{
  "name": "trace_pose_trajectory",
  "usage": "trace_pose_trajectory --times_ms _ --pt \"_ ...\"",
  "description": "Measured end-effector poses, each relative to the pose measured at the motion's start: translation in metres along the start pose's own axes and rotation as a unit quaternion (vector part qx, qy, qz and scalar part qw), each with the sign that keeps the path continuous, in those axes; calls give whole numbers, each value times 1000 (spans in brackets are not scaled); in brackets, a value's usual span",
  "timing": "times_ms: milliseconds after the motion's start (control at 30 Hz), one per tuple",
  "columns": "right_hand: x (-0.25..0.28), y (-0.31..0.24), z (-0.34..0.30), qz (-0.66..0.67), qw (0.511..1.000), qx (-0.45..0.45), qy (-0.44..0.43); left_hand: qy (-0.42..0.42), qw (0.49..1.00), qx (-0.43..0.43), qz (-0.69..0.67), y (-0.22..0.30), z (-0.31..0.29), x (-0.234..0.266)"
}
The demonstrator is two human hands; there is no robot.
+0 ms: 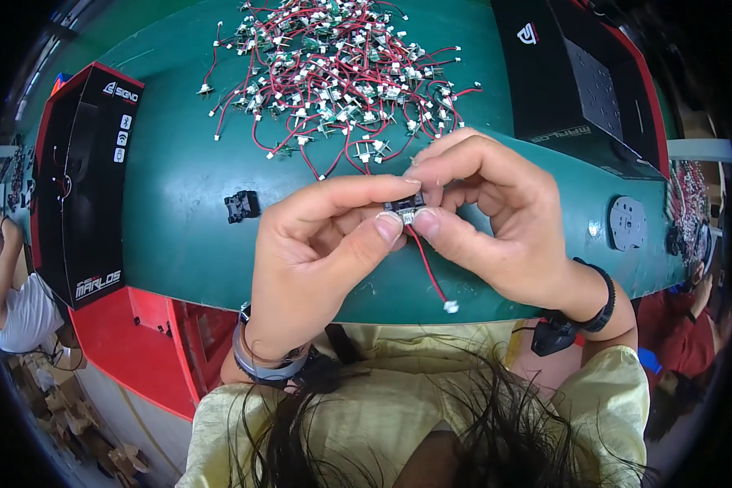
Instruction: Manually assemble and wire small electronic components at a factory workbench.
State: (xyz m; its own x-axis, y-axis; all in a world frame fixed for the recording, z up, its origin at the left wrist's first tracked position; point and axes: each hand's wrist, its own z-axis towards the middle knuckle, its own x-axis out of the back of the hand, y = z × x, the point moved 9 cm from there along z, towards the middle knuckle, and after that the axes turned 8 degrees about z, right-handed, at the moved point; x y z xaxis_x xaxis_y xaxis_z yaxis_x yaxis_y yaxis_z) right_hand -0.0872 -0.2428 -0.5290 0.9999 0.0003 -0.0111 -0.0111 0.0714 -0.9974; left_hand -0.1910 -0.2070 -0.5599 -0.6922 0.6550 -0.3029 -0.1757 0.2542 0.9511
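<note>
Over the near part of the green table, my left hand (317,248) and my right hand (496,220) meet and pinch a small black plastic part (404,202) between fingers and thumbs. Both thumb tips press on a small white connector board at its near side. A red and black wire (428,264) hangs from that board toward me and ends in a white plug (451,307). My fingers partly hide the black part. Left of my left hand, a similar black plastic part (241,206) lies on the table.
A large pile of small boards with red and black wires (333,73) covers the far middle. Black boxes (89,187) stand left and at the far right. A grey round-edged plate (627,223) lies right. A red bin (138,342) sits lower left. Other people work at both sides.
</note>
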Motion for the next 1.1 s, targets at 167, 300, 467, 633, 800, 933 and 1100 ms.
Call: trace_pose_trajectory --times_ms 167,300,467,633,800,933,1100 --pt "-2 15 -1 109 993 -49 20 25 1000 -13 0 1 0 -1" --pt "-3 17 -2 169 982 -63 60 54 997 -24 53 5 1 3" --pt "4 15 -1 174 981 -64 54 48 999 8 20 1 3 6" --pt "9 11 1 75 994 -66 42 31 998 55 -7 -9 2 6" --pt "11 7 2 59 996 -67 27 17 997 69 -15 -13 3 5" --pt "9 8 2 47 996 -72 24 23 997 71 10 -12 2 6" --pt "6 13 -2 -4 996 -74 58 51 997 31 51 -3 0 0"
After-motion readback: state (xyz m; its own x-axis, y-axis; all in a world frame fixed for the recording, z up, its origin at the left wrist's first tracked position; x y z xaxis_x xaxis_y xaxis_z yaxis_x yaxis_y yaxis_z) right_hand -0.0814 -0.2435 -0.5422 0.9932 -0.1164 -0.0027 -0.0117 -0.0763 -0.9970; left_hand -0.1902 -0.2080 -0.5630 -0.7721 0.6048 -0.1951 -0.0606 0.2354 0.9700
